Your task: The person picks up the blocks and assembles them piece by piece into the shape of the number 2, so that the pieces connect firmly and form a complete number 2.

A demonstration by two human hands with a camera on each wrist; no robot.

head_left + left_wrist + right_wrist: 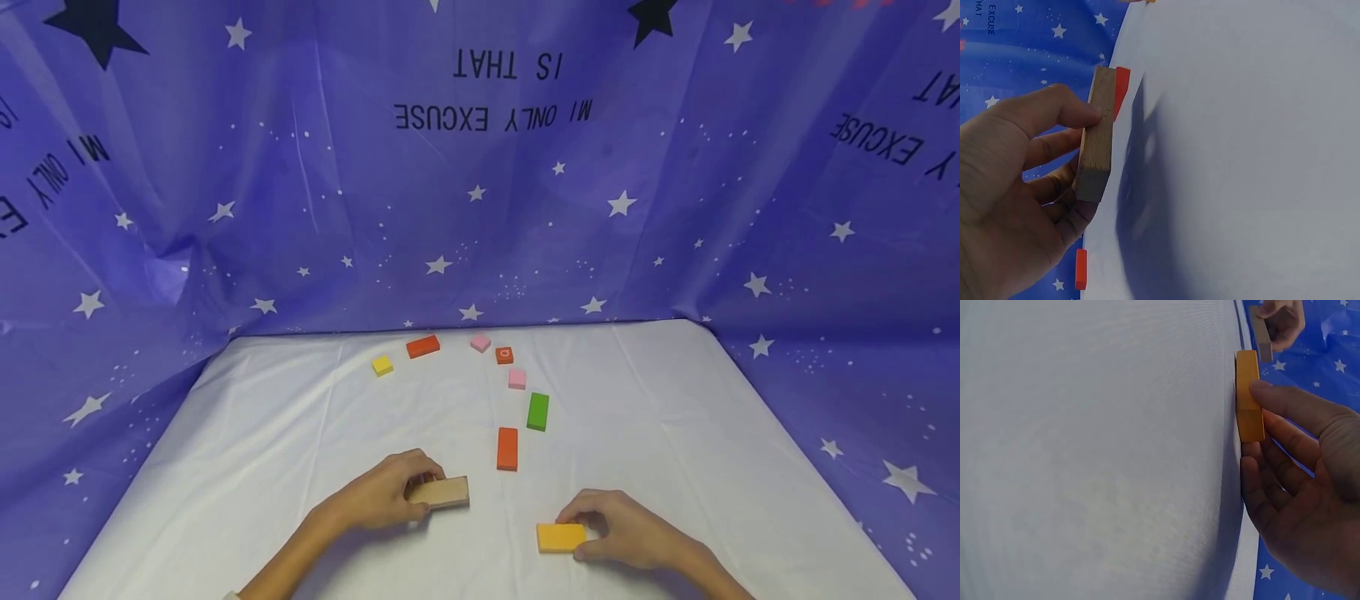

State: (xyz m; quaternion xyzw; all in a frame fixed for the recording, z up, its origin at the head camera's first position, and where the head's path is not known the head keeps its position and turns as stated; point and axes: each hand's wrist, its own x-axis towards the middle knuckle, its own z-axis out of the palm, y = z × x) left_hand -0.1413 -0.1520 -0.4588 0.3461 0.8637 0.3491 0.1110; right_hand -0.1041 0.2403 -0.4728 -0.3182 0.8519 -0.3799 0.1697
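White cloth (637,458) bears a green block (537,412), head view only; our left hand (386,492) pinches a wooden block (447,492), our right hand (626,531) a yellow-orange block (559,538).

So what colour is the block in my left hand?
Light brown; the block in your left hand shows best in the left wrist view.
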